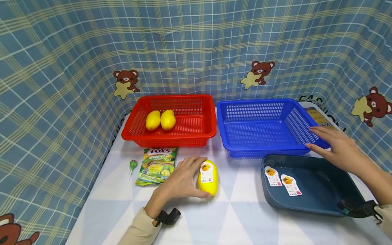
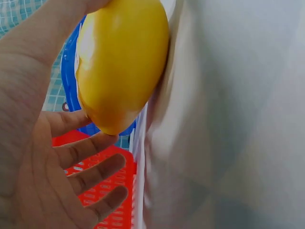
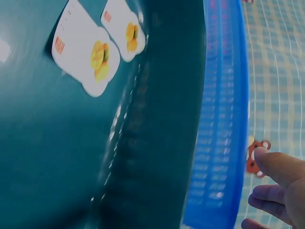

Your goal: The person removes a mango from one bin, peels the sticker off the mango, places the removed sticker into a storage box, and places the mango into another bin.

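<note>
Yellow mango [image 1: 208,178] gripped by left hand [image 1: 183,179] – right hand [image 1: 338,148], fingers loose, touching blue basket [image 1: 260,112] far right.

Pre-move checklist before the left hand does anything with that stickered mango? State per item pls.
1. Left hand on the stickered mango: ok, thumb and fingers lie against it on the table; in the left wrist view the other fingers are spread, so the grip looks light.
2. Sticker on the mango: not ok if it must come off, it is on the fruit.
3. Dark tray has room: ok, two stickers lie in it.
4. Red basket has room: ok, it holds only two mangoes.
5. Right hand free: ok, open, fingertips at the blue basket rim.
6. Path past the candy bag: ok, it lies left of the hand.
</note>
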Action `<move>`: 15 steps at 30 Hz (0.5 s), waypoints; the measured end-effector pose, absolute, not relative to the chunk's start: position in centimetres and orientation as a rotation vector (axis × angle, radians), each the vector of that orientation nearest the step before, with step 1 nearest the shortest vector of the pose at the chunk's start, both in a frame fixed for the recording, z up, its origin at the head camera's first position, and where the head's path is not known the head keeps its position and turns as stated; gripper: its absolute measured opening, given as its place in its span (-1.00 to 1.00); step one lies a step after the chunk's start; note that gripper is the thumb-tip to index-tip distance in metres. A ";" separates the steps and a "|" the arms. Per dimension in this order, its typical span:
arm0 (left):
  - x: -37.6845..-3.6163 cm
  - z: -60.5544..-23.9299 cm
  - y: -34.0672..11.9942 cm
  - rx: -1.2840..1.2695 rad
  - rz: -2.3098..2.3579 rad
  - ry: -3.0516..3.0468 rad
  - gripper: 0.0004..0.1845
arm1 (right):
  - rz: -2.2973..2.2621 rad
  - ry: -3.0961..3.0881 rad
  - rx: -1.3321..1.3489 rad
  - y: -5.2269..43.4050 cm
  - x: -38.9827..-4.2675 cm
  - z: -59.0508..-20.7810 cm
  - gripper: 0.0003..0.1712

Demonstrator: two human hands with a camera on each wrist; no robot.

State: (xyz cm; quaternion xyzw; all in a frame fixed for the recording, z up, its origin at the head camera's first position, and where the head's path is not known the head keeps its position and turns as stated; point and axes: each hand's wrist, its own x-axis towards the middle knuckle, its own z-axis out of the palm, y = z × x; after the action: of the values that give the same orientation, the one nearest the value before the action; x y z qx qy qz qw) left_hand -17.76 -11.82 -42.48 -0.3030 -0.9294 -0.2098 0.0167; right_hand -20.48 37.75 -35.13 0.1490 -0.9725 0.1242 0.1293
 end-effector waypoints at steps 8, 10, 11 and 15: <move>-17.8 -42.6 -11.8 -0.944 -0.666 -2.887 0.21 | 0.404 -2.772 0.556 35.2 -19.8 -34.2 -0.32; -17.7 -42.6 -11.8 -0.940 -0.663 -2.892 0.21 | 0.412 -2.767 0.585 34.5 -19.7 -34.1 -0.33; -17.7 -42.7 -11.9 -0.937 -0.658 -2.894 0.21 | 0.416 -2.760 0.603 34.2 -19.6 -34.1 -0.33; -17.7 -42.8 -11.9 -0.929 -0.651 -2.893 0.21 | 0.435 -2.750 0.650 33.1 -19.4 -34.0 -0.32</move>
State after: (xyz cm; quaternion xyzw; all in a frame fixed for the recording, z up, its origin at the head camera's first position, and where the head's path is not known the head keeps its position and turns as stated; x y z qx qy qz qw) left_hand -17.69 -11.88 -42.80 -0.2990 -0.9308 -0.2095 0.0169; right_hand -19.43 33.12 -34.00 0.2252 -0.9523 0.1505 0.1407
